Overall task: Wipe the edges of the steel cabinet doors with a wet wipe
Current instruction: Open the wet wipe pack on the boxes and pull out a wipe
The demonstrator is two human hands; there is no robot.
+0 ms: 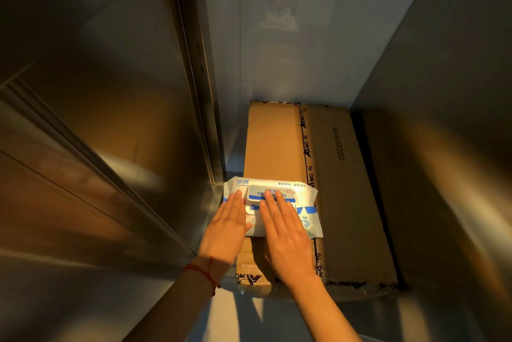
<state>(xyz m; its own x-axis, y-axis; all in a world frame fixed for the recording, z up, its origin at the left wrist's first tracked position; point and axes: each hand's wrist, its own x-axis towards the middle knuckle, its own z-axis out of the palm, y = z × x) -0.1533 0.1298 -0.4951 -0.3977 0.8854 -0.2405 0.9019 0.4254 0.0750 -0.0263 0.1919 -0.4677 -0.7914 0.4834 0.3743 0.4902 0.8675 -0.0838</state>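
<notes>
White wet-wipe pack (288, 219) lies flat, long axis left-right, under flat left hand (227, 228) and right hand (285, 233)

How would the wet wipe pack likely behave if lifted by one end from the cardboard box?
The wet wipe pack looks like soft film, so it would probably sag. Its rigid flip lid should stay stiff. Lying flat, it seems unlikely to roll.
</notes>
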